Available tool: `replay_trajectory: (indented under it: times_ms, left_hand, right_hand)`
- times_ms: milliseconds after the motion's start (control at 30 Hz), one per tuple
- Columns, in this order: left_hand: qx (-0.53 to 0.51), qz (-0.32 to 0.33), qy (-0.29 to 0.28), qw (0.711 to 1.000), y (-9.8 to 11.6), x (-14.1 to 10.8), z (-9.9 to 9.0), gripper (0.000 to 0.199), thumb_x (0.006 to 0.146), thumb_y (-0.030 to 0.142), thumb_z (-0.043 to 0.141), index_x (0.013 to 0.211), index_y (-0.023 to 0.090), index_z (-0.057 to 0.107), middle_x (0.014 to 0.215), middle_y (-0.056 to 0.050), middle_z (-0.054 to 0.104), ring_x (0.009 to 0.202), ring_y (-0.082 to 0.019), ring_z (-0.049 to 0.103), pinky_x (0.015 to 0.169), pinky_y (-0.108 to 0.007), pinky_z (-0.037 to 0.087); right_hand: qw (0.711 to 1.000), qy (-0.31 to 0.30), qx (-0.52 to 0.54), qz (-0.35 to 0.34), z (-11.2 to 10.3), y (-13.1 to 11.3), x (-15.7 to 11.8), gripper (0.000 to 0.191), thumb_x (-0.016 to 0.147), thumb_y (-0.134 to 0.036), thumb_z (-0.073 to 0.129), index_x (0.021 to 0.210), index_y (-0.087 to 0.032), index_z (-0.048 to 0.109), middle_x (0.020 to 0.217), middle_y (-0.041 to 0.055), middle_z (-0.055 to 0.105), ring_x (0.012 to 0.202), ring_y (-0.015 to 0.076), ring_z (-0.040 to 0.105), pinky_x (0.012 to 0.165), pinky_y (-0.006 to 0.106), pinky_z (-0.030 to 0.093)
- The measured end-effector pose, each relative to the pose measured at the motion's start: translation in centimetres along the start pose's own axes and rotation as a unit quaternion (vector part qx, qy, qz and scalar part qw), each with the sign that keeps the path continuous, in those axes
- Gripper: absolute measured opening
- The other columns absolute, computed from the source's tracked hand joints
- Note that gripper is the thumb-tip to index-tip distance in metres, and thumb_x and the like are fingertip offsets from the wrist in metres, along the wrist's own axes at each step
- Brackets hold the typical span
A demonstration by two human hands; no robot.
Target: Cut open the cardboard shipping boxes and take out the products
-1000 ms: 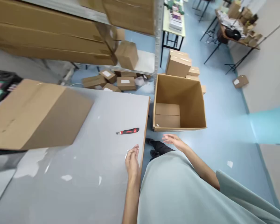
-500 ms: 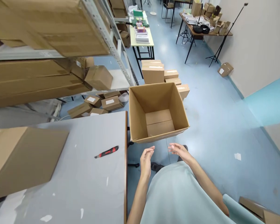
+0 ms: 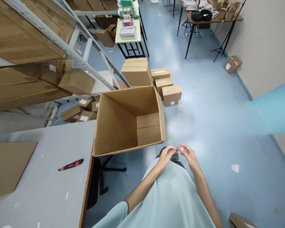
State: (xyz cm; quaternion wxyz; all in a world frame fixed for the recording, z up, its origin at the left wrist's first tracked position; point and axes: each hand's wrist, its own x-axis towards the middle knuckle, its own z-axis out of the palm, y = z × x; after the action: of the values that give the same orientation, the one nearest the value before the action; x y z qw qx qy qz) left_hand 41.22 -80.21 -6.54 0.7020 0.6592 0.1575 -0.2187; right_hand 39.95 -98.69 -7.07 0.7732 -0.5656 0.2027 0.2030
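Observation:
My left hand and my right hand are in front of my body, their fingertips meeting or nearly so. Both have loosely curved fingers, and I see nothing held in either. Just beyond them, at upper left, is a large open cardboard box; neither hand touches it. Its inside shows only bare cardboard walls and bottom. On the grey table to the left lies a black and red box cutter, well away from my hands.
Small taped cartons stand on the blue floor behind the big box. A metal shelf with large cartons rises at upper left. A flat brown cardboard surface is on the table. Under its edge is a black chair base.
The view has swung to the right, so the box and table appear further left. My hands have come together from being apart.

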Motion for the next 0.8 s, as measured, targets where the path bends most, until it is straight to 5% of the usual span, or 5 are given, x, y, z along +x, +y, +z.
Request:
replay_trajectory:
  times_ms: [233,400,600,800]
  left_hand:
    - [-0.002,0.028,0.021,0.999,5.9,10.1,4.1,0.032,0.087,0.052,0.084,0.09,0.021,0.077,0.1,-0.007,0.081,0.104,-0.028,0.075,0.106,-0.04,0.057]
    - [-0.048,0.036,0.029,0.998,10.9,19.6,6.9,0.031,0.084,0.05,0.086,0.086,0.02,0.078,0.096,-0.008,0.082,0.099,-0.028,0.076,0.103,-0.041,0.059]
    - [-0.089,0.044,0.014,0.995,18.7,31.4,12.6,0.031,0.084,0.047,0.091,0.09,0.019,0.078,0.101,-0.009,0.082,0.104,-0.027,0.077,0.105,-0.04,0.059]
    - [-0.114,0.061,-0.054,0.99,24.7,41.6,16.8,0.033,0.087,0.049,0.091,0.093,0.019,0.077,0.098,-0.008,0.083,0.101,-0.025,0.078,0.101,-0.038,0.06]
  right_hand:
    - [0.996,-0.087,-0.02,-0.031,-2.6,-7.2,10.8,0.075,0.078,-0.083,0.093,0.127,-0.027,0.083,0.139,0.0156,0.084,0.138,0.0387,0.075,0.128,0.061,0.053]
    - [0.988,-0.125,-0.087,-0.025,-5.7,-15.2,19.3,0.068,0.082,-0.078,0.093,0.127,-0.028,0.084,0.14,0.0136,0.083,0.134,0.0376,0.077,0.125,0.059,0.057]
    - [0.987,-0.106,-0.113,-0.039,-9.9,-25.2,28.0,0.065,0.09,-0.072,0.09,0.139,-0.029,0.08,0.143,0.0126,0.082,0.135,0.0364,0.077,0.123,0.058,0.059]
    - [0.989,-0.087,-0.113,-0.044,-13.7,-31.8,37.3,0.061,0.097,-0.067,0.085,0.143,-0.029,0.078,0.154,0.0131,0.078,0.145,0.0362,0.072,0.126,0.058,0.057]
